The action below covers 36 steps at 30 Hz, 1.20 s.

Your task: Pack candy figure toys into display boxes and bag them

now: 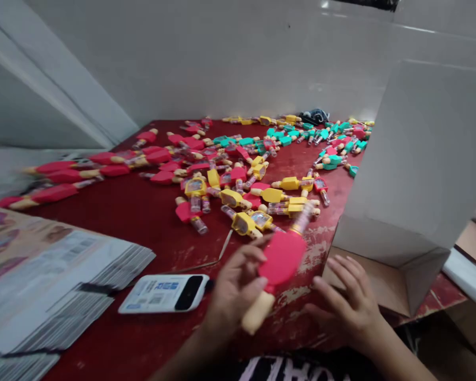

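In my left hand point(238, 280) is a red paddle-shaped toy point(283, 256) with a cream handle and a clear tube at its far end. It is tilted, tube up and to the right, above the table's near edge. My right hand point(351, 301) holds nothing, its fingers apart, beside the open cardboard box point(388, 280). Past my hands, several similar toys lie loose: yellow ones point(244, 223) close by, red ones point(158, 155) to the left, and green ones point(285, 140) at the back right.
A tied stack of flat printed cardboard point(83, 270) occupies the left front of the red table point(143, 211). Between it and my left hand lies a white device with a dark panel point(164, 293). A grey wall point(222, 63) rises behind. Some dark item point(315, 116) sits against it.
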Each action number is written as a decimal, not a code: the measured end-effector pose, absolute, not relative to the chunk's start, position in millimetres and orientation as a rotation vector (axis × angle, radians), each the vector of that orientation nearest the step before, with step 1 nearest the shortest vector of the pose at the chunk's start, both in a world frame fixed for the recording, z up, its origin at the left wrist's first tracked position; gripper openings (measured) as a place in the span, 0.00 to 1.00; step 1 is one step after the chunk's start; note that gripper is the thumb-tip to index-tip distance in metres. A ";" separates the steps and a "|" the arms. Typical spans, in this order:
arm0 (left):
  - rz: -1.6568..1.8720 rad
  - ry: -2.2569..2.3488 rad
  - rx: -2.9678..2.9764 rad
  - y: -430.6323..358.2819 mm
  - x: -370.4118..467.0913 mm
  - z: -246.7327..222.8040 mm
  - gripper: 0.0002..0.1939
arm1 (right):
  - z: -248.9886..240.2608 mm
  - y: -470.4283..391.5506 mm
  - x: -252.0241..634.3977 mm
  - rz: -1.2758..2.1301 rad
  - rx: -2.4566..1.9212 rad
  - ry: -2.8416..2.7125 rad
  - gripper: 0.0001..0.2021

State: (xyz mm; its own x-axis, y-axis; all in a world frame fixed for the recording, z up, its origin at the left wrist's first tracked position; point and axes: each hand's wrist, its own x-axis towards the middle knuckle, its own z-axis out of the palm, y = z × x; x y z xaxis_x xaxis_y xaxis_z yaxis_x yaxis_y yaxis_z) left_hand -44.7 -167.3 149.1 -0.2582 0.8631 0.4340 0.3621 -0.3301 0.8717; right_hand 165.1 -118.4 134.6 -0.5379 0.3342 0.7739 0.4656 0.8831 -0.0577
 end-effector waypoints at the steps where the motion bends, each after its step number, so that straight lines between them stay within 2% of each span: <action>1: 1.553 1.329 1.611 -168.0 -30.2 151.1 0.12 | 141.1 -120.4 158.9 -0.220 -0.508 -2.181 0.14; 3: 1.439 1.055 1.624 -167.2 -10.8 153.0 0.12 | 151.8 -124.4 154.0 -0.247 -0.435 -2.141 0.10; 6: 1.299 0.850 1.874 -157.1 -0.9 150.9 0.13 | 160.6 -127.9 165.9 -0.216 -0.452 -2.088 0.09; 9: 1.471 0.824 1.961 -127.4 8.6 133.3 0.13 | 161.2 -121.9 188.4 -0.002 -0.722 -1.819 0.08; 11: 1.652 1.043 1.837 -97.2 23.7 109.9 0.15 | 157.0 -110.3 199.7 0.136 -0.918 -1.478 0.09; 13: 1.527 1.295 1.649 -65.8 42.6 81.9 0.30 | 148.8 -94.3 204.4 0.230 -0.990 -1.229 0.08; 15: 1.397 1.397 1.597 -42.0 58.6 55.8 0.34 | 137.7 -78.0 202.5 0.283 -0.972 -1.154 0.08; 22: 1.463 1.357 1.744 -46.0 67.3 3.6 0.26 | 100.0 -48.5 184.1 0.102 -0.823 -1.447 0.09; 25: 1.519 1.376 1.788 -53.4 67.1 -9.1 0.26 | 96.6 -49.4 181.8 0.100 -0.801 -1.527 0.08; 30: 1.561 1.419 1.794 -54.4 69.6 -13.6 0.30 | 108.2 -43.7 177.0 0.006 -0.963 -1.502 0.07; 36: 1.504 1.334 1.713 -54.2 71.1 -7.4 0.25 | 97.9 -29.2 168.5 -0.113 -0.972 -1.501 0.08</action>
State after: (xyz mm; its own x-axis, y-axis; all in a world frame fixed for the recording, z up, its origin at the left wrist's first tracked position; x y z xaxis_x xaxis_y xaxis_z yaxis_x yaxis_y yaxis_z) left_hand 71.1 -54.2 -7.4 -0.0876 0.8881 0.4513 0.3422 -0.3986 0.8509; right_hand 168.5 -29.2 97.9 0.1398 0.4924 0.8591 0.6154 0.6365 -0.4650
